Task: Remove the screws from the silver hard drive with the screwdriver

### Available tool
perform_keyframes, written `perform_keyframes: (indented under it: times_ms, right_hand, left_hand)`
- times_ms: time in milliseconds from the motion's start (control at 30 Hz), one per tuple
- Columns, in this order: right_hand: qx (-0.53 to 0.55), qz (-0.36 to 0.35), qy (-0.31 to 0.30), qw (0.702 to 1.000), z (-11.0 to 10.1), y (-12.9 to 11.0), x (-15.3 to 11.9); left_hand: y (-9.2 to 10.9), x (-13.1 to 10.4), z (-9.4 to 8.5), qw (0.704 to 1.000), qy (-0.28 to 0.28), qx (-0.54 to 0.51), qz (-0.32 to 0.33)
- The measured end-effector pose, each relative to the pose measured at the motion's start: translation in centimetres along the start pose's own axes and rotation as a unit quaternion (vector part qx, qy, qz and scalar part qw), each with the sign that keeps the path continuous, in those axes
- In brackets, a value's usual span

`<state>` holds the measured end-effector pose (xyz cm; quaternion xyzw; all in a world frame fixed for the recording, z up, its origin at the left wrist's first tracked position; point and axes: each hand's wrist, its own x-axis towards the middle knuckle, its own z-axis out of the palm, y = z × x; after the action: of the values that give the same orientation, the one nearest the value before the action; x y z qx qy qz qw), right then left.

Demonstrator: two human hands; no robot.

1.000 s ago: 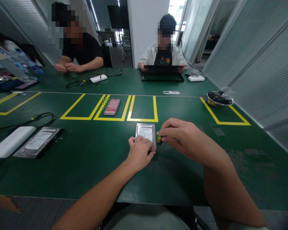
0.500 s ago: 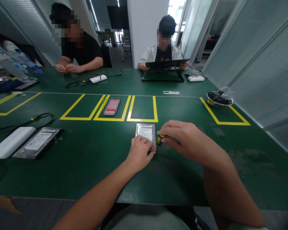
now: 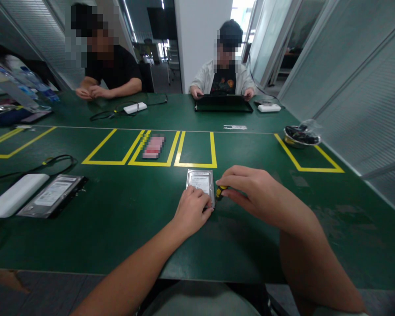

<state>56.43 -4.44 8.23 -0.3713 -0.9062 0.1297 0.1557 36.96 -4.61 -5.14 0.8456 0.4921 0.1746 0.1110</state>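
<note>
A silver hard drive point(image 3: 200, 177) with a white label lies flat on the green table in front of me. My left hand point(image 3: 193, 207) rests over its near part, fingers curled across the top and thumb by the near right corner, holding it down. Just right of the drive, my right hand point(image 3: 250, 186) pinches a short screwdriver point(image 3: 220, 192) with a yellow and black handle. The handle points down beside the drive's right edge; its tip is too small to make out.
At left lie another hard drive point(image 3: 54, 196), a white power bank point(image 3: 17, 195) and a black cable. Yellow tape outlines mark the table; one holds a pink phone-like object point(image 3: 153, 147). A bowl point(image 3: 302, 135) of dark items stands at right. People sit opposite, one holding a black panel point(image 3: 224, 102).
My hands, the hard drive and the screwdriver stay almost in place. Across the table, the person has lowered the black panel toward the frame on the tabletop.
</note>
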Motion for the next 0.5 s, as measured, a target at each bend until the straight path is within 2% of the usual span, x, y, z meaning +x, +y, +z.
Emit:
perform_keyframes:
  times_ms: [333,500]
  right_hand:
    - [0.010,0.004,0.009,1.000,0.10,0.17,0.07]
    - [0.010,0.000,0.005,1.000,0.13,0.18,0.09]
  left_hand:
    - [0.21,-0.01,-0.10,1.000,-0.010,0.006,-0.012]
    - [0.40,-0.13,-0.01,0.999,0.009,0.008,-0.032]
